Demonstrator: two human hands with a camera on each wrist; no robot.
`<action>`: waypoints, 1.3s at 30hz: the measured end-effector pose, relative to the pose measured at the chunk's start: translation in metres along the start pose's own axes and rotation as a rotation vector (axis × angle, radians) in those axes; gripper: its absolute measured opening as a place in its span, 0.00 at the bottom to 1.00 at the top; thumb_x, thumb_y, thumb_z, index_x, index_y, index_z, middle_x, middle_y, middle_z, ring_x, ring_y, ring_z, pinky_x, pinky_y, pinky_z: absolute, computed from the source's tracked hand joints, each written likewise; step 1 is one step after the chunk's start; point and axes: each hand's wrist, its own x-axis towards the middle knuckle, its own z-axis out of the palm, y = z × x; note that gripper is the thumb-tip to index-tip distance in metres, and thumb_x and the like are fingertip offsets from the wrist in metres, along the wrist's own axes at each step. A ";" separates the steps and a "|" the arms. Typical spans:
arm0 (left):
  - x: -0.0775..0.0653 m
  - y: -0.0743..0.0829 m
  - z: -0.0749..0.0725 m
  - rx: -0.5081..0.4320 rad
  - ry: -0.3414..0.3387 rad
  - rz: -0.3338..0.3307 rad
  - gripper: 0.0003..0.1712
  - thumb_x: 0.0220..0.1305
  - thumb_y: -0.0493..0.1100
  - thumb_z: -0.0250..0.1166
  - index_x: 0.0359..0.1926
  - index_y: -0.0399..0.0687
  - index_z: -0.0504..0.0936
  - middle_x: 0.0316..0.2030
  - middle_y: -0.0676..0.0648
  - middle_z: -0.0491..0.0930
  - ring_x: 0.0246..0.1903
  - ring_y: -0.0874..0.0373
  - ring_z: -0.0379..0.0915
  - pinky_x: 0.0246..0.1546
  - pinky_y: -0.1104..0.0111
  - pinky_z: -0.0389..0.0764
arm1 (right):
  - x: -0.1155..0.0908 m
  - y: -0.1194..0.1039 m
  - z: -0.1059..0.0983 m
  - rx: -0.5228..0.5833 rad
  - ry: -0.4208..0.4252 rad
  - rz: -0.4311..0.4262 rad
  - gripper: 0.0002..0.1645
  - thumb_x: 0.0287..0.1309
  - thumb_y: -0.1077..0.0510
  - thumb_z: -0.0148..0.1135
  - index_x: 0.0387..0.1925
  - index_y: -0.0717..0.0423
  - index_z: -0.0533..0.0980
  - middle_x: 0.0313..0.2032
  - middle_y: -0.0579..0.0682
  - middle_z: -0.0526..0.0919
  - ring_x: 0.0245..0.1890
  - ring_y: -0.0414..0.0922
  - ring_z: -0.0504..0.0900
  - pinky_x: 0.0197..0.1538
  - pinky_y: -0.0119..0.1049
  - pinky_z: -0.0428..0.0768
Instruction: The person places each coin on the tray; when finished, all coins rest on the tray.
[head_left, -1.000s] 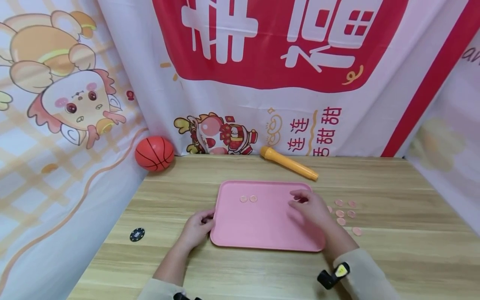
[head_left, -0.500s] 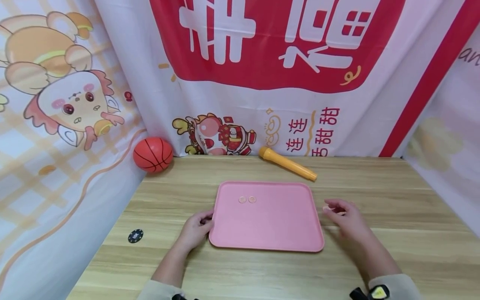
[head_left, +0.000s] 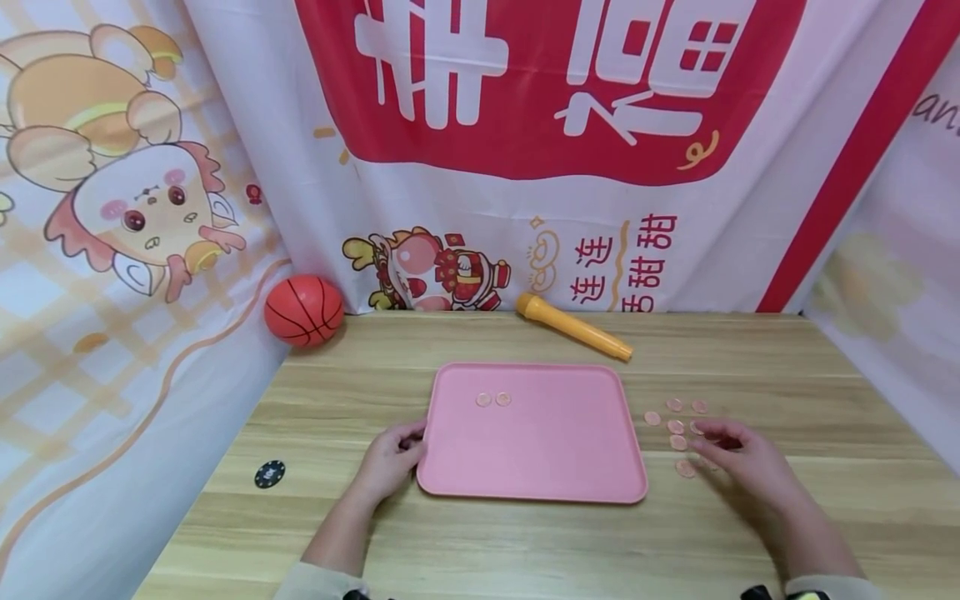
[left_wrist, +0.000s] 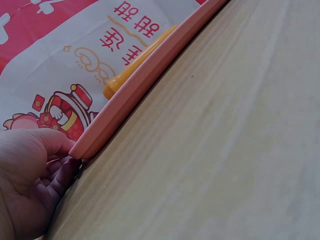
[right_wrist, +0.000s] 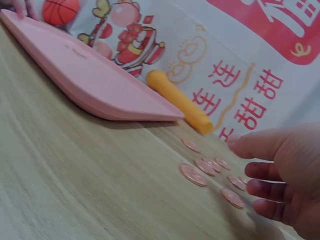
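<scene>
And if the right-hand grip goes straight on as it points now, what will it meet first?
Probably the loose coins, unless the grip is too high; depth is unclear here.

Bare left hand [head_left: 388, 463], bare right hand [head_left: 744, 458], 2 beige sleeves [head_left: 318, 582], black wrist gear [head_left: 756, 592], yellow patch [head_left: 810, 596] at right

A makeshift curtained booth is shown: the far edge of a wood-grain table [head_left: 480, 546] is closed off by a printed festive cloth [head_left: 525, 158], the left and right edges by a cartoon-printed cloth [head_left: 142, 350] and a pale printed cloth [head_left: 907, 242]. Whether it is set up within a home or a studio cannot be told.
</scene>
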 end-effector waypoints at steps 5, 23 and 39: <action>-0.001 0.001 -0.001 0.005 0.003 0.003 0.22 0.61 0.32 0.63 0.57 0.32 0.79 0.41 0.41 0.81 0.37 0.60 0.73 0.37 0.75 0.75 | -0.004 0.010 -0.009 -0.026 -0.052 0.029 0.31 0.58 0.46 0.67 0.58 0.59 0.76 0.43 0.50 0.82 0.36 0.28 0.73 0.37 0.27 0.73; -0.002 0.001 -0.001 -0.011 -0.004 -0.010 0.22 0.61 0.33 0.63 0.57 0.33 0.79 0.41 0.41 0.81 0.37 0.59 0.74 0.36 0.75 0.75 | -0.003 0.014 -0.012 -0.164 -0.128 0.025 0.22 0.56 0.46 0.69 0.44 0.60 0.79 0.39 0.50 0.82 0.38 0.39 0.74 0.43 0.37 0.71; -0.002 0.001 -0.001 0.001 0.000 0.001 0.22 0.61 0.34 0.63 0.57 0.33 0.79 0.41 0.41 0.82 0.37 0.59 0.74 0.37 0.74 0.75 | -0.003 0.009 -0.005 0.104 -0.106 0.048 0.24 0.62 0.54 0.64 0.51 0.69 0.75 0.36 0.48 0.81 0.33 0.31 0.76 0.37 0.28 0.79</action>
